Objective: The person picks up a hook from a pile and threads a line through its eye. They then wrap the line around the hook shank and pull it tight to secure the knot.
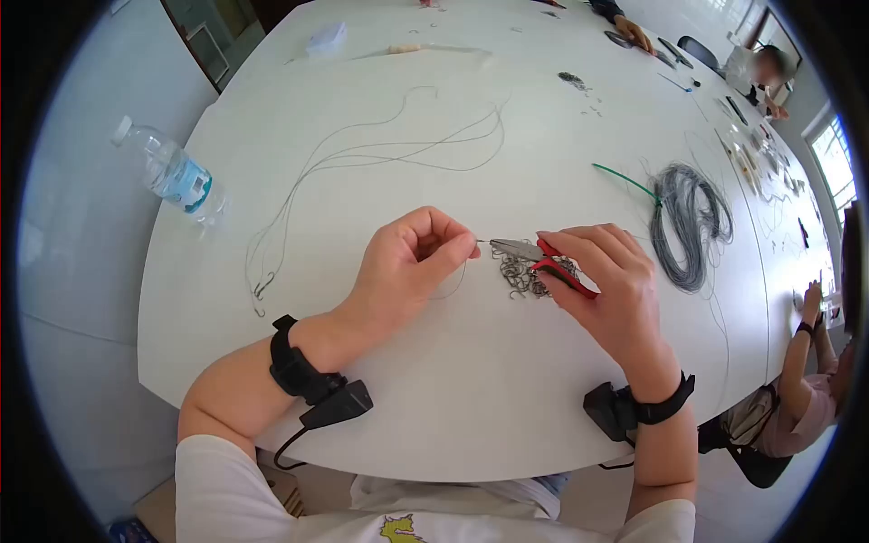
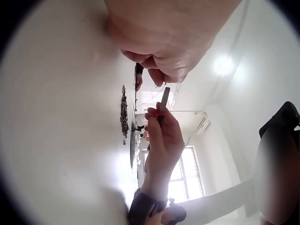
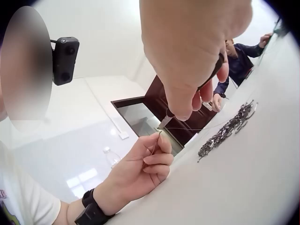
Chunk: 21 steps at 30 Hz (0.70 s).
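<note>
My left hand pinches a small fish hook between thumb and forefinger, its thin metal end poking out past the fingertips. A clear fishing line runs from these fingertips. My right hand grips a red-handled plier-like tool with tapered grey metal tips. Those tips point left, right at the hook's end. On the table below the tool lies a pile of dark fish hooks, partly covered by it in the head view. The pile of hooks also shows beyond the hands in the right wrist view.
Long lines with hooks tied on lie across the white table at left. A plastic bottle stands at the left edge. At right is a grey line bundle with a green tie. Other people sit around the table.
</note>
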Each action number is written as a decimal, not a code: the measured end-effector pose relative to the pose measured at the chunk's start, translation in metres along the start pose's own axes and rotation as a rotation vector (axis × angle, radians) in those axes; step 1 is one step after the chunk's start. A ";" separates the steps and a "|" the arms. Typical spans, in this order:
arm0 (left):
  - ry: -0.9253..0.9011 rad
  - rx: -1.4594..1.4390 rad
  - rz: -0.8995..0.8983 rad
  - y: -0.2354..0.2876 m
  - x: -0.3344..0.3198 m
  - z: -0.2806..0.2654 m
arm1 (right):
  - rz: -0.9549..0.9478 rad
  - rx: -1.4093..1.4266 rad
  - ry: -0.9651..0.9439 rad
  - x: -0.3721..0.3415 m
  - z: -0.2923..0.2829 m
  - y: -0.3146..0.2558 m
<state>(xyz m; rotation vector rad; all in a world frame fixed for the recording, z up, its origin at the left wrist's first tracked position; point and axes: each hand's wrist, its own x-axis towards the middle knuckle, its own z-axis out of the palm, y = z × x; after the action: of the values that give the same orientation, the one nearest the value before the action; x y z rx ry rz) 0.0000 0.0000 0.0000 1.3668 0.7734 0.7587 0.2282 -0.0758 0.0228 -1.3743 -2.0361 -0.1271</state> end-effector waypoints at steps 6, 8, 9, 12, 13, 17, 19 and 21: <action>-0.012 -0.014 0.024 -0.002 -0.001 0.002 | 0.035 0.005 -0.029 0.001 -0.006 -0.005; -0.003 -0.019 0.025 -0.001 -0.001 0.002 | 0.019 -0.043 -0.006 0.004 -0.007 -0.006; -0.001 -0.020 0.026 0.000 -0.001 0.002 | 0.017 -0.042 -0.007 0.004 -0.007 -0.006; -0.006 -0.009 0.024 0.000 -0.001 0.002 | 0.021 -0.036 -0.020 0.004 -0.006 -0.006; -0.002 -0.005 0.019 0.000 -0.001 0.002 | 0.015 -0.035 -0.019 0.004 -0.004 -0.005; 0.000 0.001 0.022 -0.002 0.000 0.001 | 0.015 -0.024 -0.017 0.003 -0.003 -0.004; 0.001 0.007 0.015 -0.001 0.000 0.001 | 0.021 -0.016 -0.015 0.002 -0.002 -0.003; 0.001 0.015 0.010 0.000 0.000 0.000 | 0.027 -0.009 -0.009 0.002 -0.001 -0.002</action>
<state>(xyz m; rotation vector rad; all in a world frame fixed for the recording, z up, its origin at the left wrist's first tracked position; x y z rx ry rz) 0.0003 -0.0001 -0.0002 1.3847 0.7750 0.7635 0.2261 -0.0760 0.0250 -1.4094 -2.0262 -0.1185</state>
